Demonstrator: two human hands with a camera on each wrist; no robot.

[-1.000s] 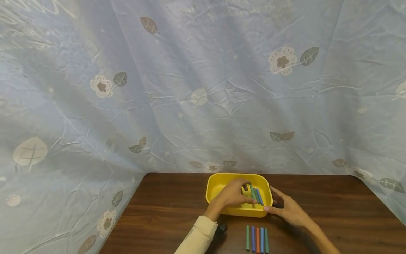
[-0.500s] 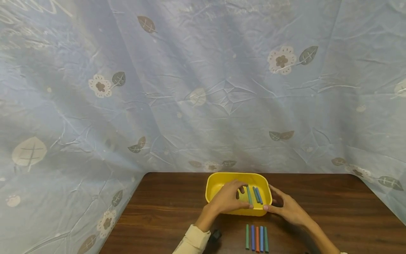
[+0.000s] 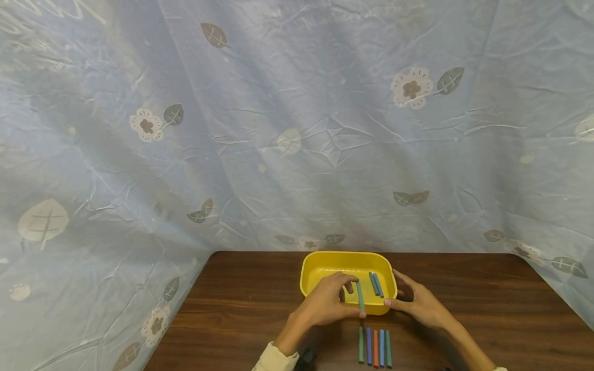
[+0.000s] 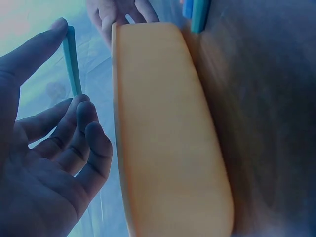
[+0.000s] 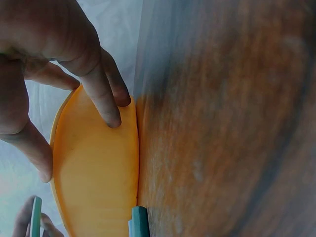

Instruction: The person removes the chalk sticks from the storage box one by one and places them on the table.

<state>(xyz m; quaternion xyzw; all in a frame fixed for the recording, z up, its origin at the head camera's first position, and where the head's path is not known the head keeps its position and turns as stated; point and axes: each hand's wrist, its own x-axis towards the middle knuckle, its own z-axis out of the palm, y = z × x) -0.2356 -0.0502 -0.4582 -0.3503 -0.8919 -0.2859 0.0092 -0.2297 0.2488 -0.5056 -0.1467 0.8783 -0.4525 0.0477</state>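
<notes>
My left hand (image 3: 327, 301) pinches a thin green stick (image 3: 360, 299) lengthwise, thumb at one end and a fingertip at the other, above the near rim of a yellow plastic tub (image 3: 308, 263). The left wrist view shows this green stick (image 4: 72, 61) clear of the tub's side (image 4: 163, 128). My right hand (image 3: 422, 306) grips the tub's right end, thumb at the rim and fingers against the outer wall (image 5: 94, 163). Inside the tub lie a green stick (image 3: 373, 284) and a blue stick (image 3: 378, 285) side by side.
In front of the tub several sticks lie in a row on the brown wooden table (image 3: 241, 309), among them a red stick (image 3: 376, 348) and a purple-blue stick (image 3: 369, 346). A patterned pale curtain (image 3: 297, 180) hangs behind the table.
My left hand has lifted the green stick from beside the other two in the tub and brought it left and nearer, over the near rim. The right hand stays at the tub's end.
</notes>
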